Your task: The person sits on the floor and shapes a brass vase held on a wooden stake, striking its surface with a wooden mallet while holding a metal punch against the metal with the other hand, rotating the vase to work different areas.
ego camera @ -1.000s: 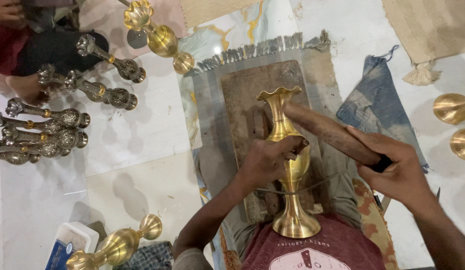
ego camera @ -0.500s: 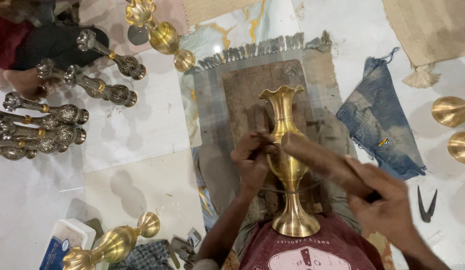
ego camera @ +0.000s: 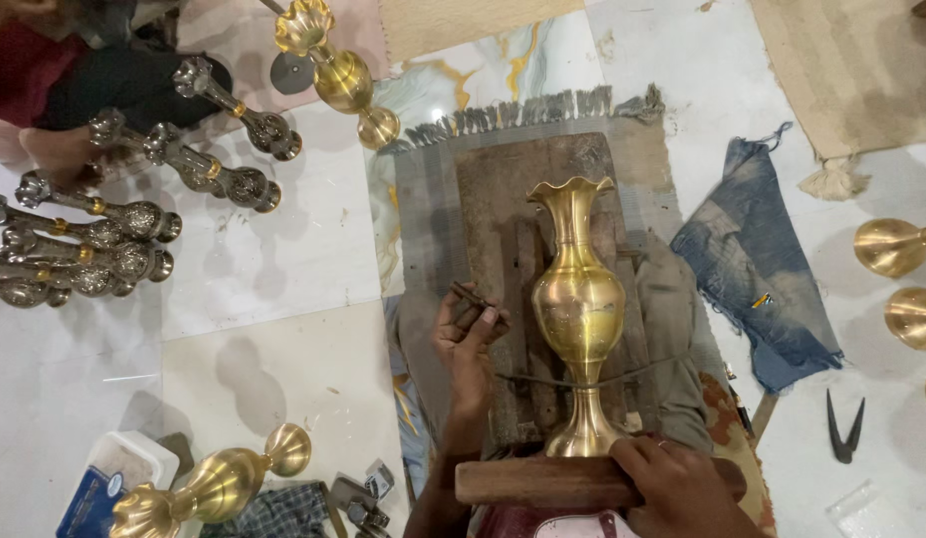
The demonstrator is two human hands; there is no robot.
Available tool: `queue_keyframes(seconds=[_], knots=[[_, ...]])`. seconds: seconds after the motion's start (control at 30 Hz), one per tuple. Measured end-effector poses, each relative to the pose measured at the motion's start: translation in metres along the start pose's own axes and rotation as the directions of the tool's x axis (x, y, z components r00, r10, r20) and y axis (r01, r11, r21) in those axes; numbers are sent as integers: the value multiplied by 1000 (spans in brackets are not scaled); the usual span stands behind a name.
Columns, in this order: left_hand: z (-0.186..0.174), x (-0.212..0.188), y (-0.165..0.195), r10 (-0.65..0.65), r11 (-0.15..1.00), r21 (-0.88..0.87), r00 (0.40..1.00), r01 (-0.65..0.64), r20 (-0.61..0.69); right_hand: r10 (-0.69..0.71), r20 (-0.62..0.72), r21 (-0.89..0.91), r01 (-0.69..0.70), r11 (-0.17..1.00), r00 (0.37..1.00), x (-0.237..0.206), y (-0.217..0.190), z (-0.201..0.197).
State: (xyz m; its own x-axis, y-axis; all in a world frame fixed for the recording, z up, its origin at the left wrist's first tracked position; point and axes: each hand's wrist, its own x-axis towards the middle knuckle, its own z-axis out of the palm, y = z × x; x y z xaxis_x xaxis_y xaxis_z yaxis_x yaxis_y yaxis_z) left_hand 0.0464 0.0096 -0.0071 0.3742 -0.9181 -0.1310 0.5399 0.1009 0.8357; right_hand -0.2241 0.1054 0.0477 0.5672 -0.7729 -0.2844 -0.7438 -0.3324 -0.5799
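A tall brass vase [ego camera: 577, 309] lies lengthwise on a dark wooden board [ego camera: 523, 219], its fluted mouth pointing away from me and a cord across its stem. My left hand [ego camera: 465, 334] rests just left of the vase body, fingers pinched on a thin dark metal punch [ego camera: 471, 296]. My right hand [ego camera: 672, 485] grips a thick wooden mallet [ego camera: 542, 482] that lies crosswise at the vase's foot.
Several dark engraved vases [ego camera: 104, 239] lie at the left beside another person's legs. Plain brass vases lie at top [ego camera: 333, 70] and bottom left [ego camera: 209, 486]. A denim rag [ego camera: 757, 259], black pincers [ego camera: 843, 430] and more brass pieces [ego camera: 896, 244] sit right.
My right hand has drawn the mallet back from over the vase down to its foot. My left hand has come off the vase and shifted to its left side.
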Motion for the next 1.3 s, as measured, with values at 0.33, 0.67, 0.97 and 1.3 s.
queue_keyframes(seconds=[0.33, 0.67, 0.97, 1.3], knots=[[85, -3, 18, 2, 992, 123, 988, -21, 152, 192, 22, 139, -193, 971, 981, -10, 36, 17], [110, -18, 17, -5, 961, 275, 996, -20, 90, 199, -21, 679, -132, 722, 980, 6, 91, 7], [113, -26, -3, 380, 749, 512, 906, -419, 186, 264, -570, 466, 42, 884, 778, 70, 46, -73], [86, -36, -35, 565, 454, 726, 797, -516, 213, -230, -197, -320, 159, 934, 953, 101, -10, -211]])
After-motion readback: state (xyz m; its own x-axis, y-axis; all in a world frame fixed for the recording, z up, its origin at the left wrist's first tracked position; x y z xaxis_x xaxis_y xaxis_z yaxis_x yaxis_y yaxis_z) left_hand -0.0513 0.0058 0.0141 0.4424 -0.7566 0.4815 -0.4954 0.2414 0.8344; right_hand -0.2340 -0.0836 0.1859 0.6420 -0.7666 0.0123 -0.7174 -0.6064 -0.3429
